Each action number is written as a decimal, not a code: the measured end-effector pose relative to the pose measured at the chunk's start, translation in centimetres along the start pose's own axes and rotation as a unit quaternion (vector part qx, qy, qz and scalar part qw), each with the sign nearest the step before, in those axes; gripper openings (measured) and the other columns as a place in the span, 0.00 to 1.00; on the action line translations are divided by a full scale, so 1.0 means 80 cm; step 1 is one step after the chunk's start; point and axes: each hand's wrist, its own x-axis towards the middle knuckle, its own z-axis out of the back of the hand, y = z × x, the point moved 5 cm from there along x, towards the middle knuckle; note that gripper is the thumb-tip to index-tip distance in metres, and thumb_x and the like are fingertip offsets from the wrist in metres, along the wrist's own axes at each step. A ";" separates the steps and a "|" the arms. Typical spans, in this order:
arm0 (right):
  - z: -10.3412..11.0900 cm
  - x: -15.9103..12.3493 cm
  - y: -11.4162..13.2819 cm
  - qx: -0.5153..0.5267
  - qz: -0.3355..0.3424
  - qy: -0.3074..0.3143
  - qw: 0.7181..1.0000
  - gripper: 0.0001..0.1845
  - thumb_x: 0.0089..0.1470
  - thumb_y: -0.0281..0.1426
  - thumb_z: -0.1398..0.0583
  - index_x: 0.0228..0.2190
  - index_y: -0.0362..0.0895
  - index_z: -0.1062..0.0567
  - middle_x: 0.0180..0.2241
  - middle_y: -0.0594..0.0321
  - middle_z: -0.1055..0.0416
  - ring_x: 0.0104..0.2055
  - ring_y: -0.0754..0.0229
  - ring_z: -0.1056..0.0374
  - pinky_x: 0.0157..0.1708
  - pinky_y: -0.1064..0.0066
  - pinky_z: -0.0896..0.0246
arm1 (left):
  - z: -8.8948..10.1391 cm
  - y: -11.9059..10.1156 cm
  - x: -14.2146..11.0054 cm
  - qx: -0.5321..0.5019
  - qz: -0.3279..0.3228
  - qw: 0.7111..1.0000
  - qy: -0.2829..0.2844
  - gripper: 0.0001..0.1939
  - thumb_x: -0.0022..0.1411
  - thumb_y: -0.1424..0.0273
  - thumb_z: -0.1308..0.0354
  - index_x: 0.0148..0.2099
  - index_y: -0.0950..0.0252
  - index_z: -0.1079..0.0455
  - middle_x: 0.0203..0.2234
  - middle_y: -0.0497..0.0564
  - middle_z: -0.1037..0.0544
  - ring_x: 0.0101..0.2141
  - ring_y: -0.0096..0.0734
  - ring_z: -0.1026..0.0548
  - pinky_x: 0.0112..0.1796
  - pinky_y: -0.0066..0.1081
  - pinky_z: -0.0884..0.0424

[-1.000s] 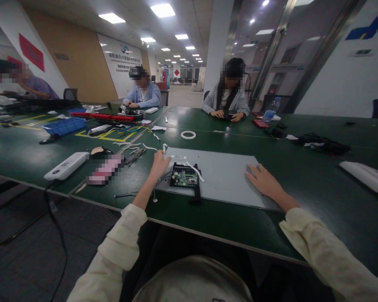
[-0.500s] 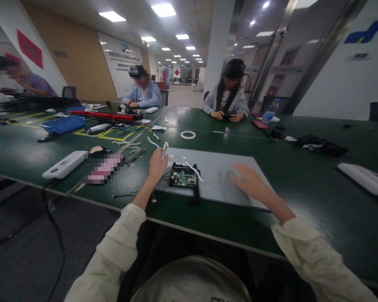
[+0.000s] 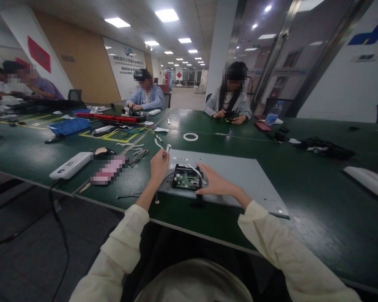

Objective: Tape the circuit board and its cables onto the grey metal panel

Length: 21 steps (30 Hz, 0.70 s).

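Circuit board [image 3: 185, 179] component side up, centre of frame, on a grey panel [image 3: 239, 167].
The flat panel evidently serves as support. Right hand [image 3: 216, 181]: fingers spread beside the board, seemingly to steady it; contact unconfirmed. Left hand [image 3: 159, 167], left of centre: fingers pinch a white strip [image 3: 168, 147], apparently keeping it off the worktop [image 3: 318, 180].

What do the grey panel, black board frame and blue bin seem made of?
Grey panel: probably satin sheet metal, from its thin, flat face and soft sheen. Black frame: perhaps plastic, from its dull, dark bars, though painted metal is possible. Blue bin: likely moulded plastic, smooth and evenly coloured.
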 end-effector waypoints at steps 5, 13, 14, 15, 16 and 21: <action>-0.004 0.008 0.018 0.021 0.038 -0.044 0.998 0.56 0.39 0.45 0.35 0.62 0.42 0.55 0.60 0.48 0.52 0.61 0.46 0.54 0.58 0.54 0.58 | -0.003 0.001 -0.001 0.003 -0.007 1.000 0.005 0.10 0.62 0.64 0.54 0.32 0.62 0.35 0.26 0.49 0.27 0.30 0.31 0.29 0.34 0.27 0.39; 0.008 0.001 0.022 0.033 0.047 -0.073 0.996 0.58 0.38 0.42 0.34 0.62 0.43 0.59 0.61 0.49 0.54 0.61 0.49 0.53 0.59 0.57 0.58 | -0.002 -0.001 -0.002 0.006 -0.008 1.000 0.012 0.10 0.62 0.65 0.54 0.32 0.62 0.35 0.26 0.49 0.27 0.30 0.32 0.29 0.34 0.28 0.39; 0.010 -0.001 0.019 0.029 0.042 -0.076 0.996 0.58 0.38 0.42 0.34 0.63 0.43 0.59 0.61 0.49 0.55 0.61 0.49 0.53 0.59 0.57 0.58 | -0.002 -0.002 -0.002 0.004 -0.009 1.000 0.012 0.10 0.62 0.65 0.54 0.32 0.62 0.35 0.26 0.49 0.27 0.30 0.32 0.29 0.34 0.28 0.39; 0.012 -0.002 0.016 0.025 0.036 -0.079 0.996 0.59 0.38 0.42 0.34 0.63 0.42 0.60 0.61 0.49 0.55 0.61 0.49 0.53 0.59 0.58 0.58 | -0.001 -0.002 -0.002 0.003 -0.010 1.000 0.013 0.10 0.62 0.65 0.54 0.32 0.62 0.35 0.26 0.49 0.27 0.30 0.32 0.29 0.33 0.28 0.39; 0.015 -0.005 0.012 0.021 0.027 -0.084 0.996 0.59 0.38 0.42 0.34 0.63 0.42 0.60 0.62 0.49 0.55 0.61 0.49 0.53 0.59 0.58 0.58 | -0.001 -0.002 -0.002 0.003 -0.012 1.000 0.015 0.11 0.62 0.65 0.54 0.32 0.62 0.35 0.26 0.50 0.27 0.30 0.32 0.29 0.33 0.28 0.39; 0.037 -0.019 -0.014 0.021 -0.033 -0.096 0.995 0.60 0.39 0.42 0.34 0.63 0.44 0.62 0.60 0.49 0.52 0.59 0.48 0.49 0.57 0.57 0.54 | -0.002 0.000 -0.002 0.012 -0.005 1.000 0.027 0.10 0.62 0.65 0.54 0.33 0.62 0.34 0.27 0.50 0.27 0.31 0.33 0.29 0.33 0.28 0.39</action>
